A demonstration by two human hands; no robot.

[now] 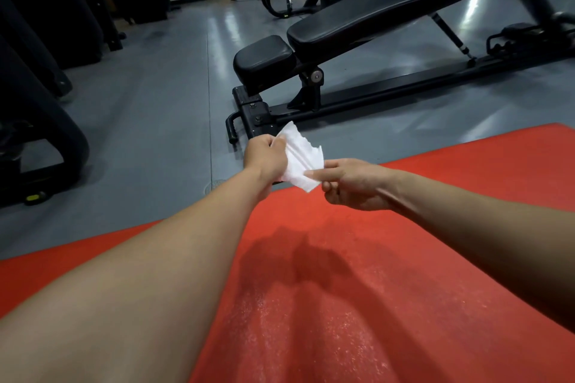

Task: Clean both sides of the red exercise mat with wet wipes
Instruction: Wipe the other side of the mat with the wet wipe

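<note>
Over the far edge of the mat: I see both my hands raised, holding one wet wipe [301, 159] between them, off the surface.
Count: one red exercise mat [357, 274], one wipe, two hands, one black weight bench [373, 28].
Left hand [266, 155]: fingers curled round the wipe's left side, gripping it.
Right hand [351, 183]: thumb and forefinger pinch the wipe's right lower corner; the other fingers are curled under.
Mat: lies flat on the grey floor [155, 96], filling the lower view; its surface shows pale specks near me.
Edges: the mat's far edge runs diagonally just beneath my hands; the bench base [249, 115] sits just beyond it.
Open room: bare floor to the left between the mat and dark machines [37, 102].
</note>
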